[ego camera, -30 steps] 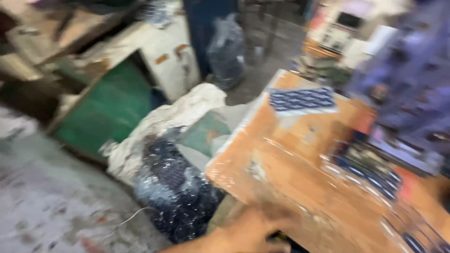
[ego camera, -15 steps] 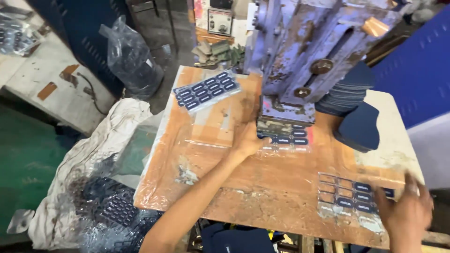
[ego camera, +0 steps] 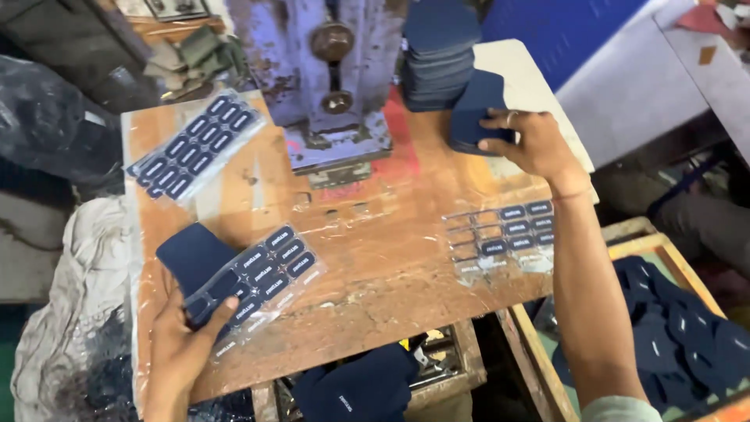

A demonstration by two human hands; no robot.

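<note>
Worn wooden table, glossy label sheets

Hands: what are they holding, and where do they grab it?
The left hand pinches a clear sheet of dark labels at its near corner. The right hand grips a dark blue cloth piece by its right edge.

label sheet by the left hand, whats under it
The clear label sheet lies partly over a dark blue fabric piece and the wooden table. The left hand has its thumb on the sheet's near end, hiding what is beneath there.
</note>
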